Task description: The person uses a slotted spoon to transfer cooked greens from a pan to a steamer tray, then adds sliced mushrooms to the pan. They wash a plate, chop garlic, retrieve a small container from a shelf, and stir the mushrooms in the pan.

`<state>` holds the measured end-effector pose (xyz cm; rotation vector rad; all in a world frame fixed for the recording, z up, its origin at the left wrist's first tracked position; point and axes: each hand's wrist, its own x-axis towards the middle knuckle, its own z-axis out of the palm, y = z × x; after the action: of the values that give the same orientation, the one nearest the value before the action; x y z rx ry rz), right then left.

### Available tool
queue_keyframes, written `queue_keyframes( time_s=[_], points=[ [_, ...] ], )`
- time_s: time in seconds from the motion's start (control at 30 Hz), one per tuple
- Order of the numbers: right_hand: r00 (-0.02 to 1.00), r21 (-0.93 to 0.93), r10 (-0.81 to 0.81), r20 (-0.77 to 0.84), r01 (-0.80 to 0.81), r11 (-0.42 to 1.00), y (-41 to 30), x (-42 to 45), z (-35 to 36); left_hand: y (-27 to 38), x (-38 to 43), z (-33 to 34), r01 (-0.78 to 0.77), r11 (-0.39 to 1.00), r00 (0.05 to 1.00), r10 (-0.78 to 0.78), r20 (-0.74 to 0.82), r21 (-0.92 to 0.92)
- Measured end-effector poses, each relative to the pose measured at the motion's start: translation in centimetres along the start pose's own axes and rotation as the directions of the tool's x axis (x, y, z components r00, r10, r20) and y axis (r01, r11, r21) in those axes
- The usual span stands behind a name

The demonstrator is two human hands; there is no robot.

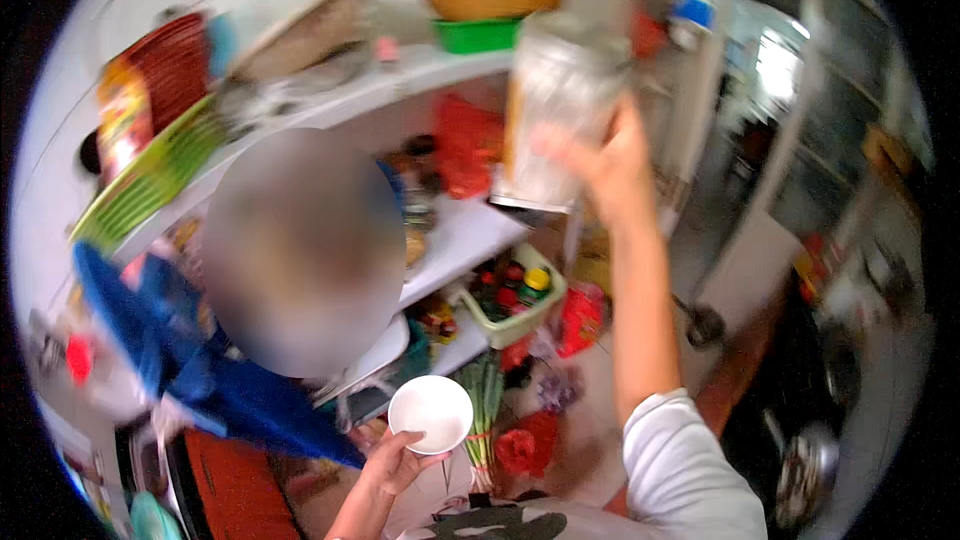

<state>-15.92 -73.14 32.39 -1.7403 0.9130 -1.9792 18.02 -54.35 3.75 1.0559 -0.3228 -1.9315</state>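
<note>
My left hand (394, 461) holds a small white bowl (430, 415) low in front of me, thumb over its rim; the bowl looks empty. Raised at the upper right, my right hand (600, 157) grips a large pale cylindrical container (555, 112), blurred, held in front of the shelf. A bunch of green onions (481, 420), tied with a red band, is just right of the bowl and below it on the floor side.
Another person in blue (202, 382) stands close at the left, head blurred out. A white shelf (469, 229) runs behind, with a green rack (150, 172). Below are a basket of bottles (517, 315) and red bags (529, 442). A doorway lies at the right.
</note>
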Motion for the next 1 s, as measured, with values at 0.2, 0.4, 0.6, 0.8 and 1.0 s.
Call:
queue_keyframes(
  time_s=[0.2, 0.4, 0.6, 0.8, 1.0],
  points=[
    [0.965, -0.131, 0.199, -0.173, -0.223, 0.966, -1.7, -22.4, -9.2, 0.2, 10.9, 6.3, 0.219, 0.891, 0.910, -0.334, 0.247, 0.398],
    [0.682, -0.515, 0.167, -0.712, -0.669, 0.536, -13.3, -45.5, -7.1, -10.6, 12.7, 11.1, 0.279, 0.441, 0.609, -0.768, 0.199, 0.853],
    [0.398, -0.408, -0.094, -0.913, -0.898, 0.166, -25.3, -62.2, 7.8, -22.8, 3.2, 8.5, -0.118, 0.017, 0.120, -0.992, 0.031, 0.993],
    [0.056, -0.110, -0.348, -0.936, -0.985, 0.137, -32.1, -73.8, 22.3, -33.4, -13.0, 2.7, -0.387, -0.116, -0.177, -0.964, -0.196, 0.915],
    [-0.257, 0.083, -0.594, -0.763, -0.949, 0.304, -38.2, -82.6, 34.9, -45.0, -31.5, -11.3, -0.509, -0.143, -0.360, -0.861, -0.360, 0.849]
  ],
)
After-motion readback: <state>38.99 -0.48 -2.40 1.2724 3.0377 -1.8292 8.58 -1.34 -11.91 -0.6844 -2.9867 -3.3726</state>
